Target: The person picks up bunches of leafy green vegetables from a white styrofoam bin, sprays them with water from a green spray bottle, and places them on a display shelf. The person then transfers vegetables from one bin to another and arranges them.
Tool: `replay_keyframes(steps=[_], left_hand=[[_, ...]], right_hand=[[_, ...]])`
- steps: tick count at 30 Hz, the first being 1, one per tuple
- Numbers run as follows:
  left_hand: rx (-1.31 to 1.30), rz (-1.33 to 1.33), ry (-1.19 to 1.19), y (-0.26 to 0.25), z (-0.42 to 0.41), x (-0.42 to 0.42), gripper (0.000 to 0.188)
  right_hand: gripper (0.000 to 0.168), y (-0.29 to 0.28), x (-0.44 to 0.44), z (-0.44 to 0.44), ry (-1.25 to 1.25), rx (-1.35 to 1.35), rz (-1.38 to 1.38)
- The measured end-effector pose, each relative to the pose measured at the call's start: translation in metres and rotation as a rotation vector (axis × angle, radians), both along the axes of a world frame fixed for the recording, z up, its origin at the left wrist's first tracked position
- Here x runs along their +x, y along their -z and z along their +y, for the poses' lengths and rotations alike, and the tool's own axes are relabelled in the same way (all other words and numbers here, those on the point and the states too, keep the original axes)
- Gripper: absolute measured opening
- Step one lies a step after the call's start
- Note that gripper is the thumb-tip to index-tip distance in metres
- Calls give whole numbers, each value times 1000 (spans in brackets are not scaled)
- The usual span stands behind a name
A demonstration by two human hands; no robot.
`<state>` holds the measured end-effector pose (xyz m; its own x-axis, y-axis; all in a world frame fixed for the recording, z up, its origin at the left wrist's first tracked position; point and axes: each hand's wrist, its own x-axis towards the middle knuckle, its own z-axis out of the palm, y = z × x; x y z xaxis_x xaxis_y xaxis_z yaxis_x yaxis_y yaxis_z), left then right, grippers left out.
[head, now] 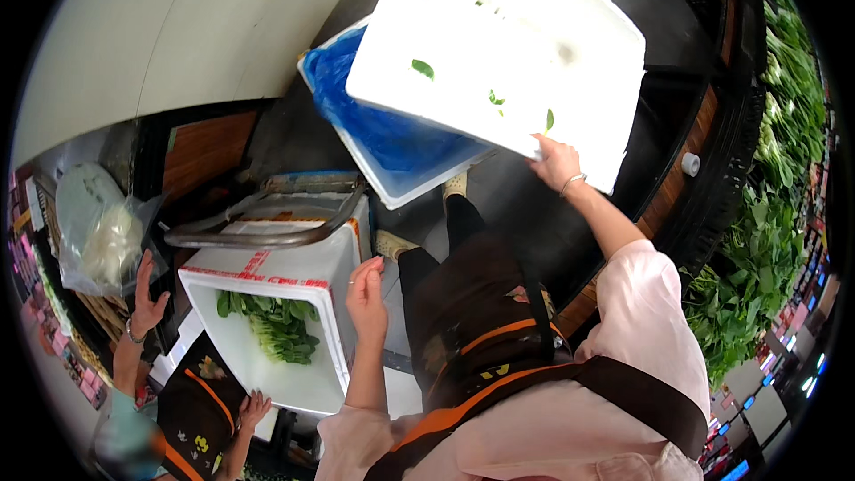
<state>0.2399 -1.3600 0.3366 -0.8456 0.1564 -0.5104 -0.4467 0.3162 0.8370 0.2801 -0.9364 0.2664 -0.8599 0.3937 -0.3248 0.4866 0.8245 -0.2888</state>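
My right hand (558,164) grips the near edge of a large white foam box or lid (467,33); glare hides its depth. A few loose green leaves (423,68) lie on its white surface. Partly covered beneath it is a foam box (394,195) lined with blue plastic film (381,130). My left hand (367,300) is raised with fingers bent, and nothing visible is in it. Just left of it, another white foam box (304,384) with red-printed tape has its opening towards me. Leafy greens (284,331) lie inside.
A co-worker in a dark apron (200,374) stands at the lower left, one hand (252,409) at the greens box's rim. A metal cart handle (267,239) curves beside that box. Vegetable shelves (741,267) run along the right. A pale panel (180,20) fills the upper left.
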Motion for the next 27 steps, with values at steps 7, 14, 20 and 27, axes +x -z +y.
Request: replay_keyframes(steps=[7,14,20,27], left_hand=[[57,-251,-70,29,26,6,28],[-20,-508,-136,58,41,17,27],[-39,-540,-130,99,39,15,27],[94,-607,-187,191,66,-7,27]], right_hand=[[54,39,-74,182,93,261,-97],[68,101,-138,244,320,631,-188],[47,209,-152,115,-56,14,-221],[82,304,-200,-107,-188,-142,-195]])
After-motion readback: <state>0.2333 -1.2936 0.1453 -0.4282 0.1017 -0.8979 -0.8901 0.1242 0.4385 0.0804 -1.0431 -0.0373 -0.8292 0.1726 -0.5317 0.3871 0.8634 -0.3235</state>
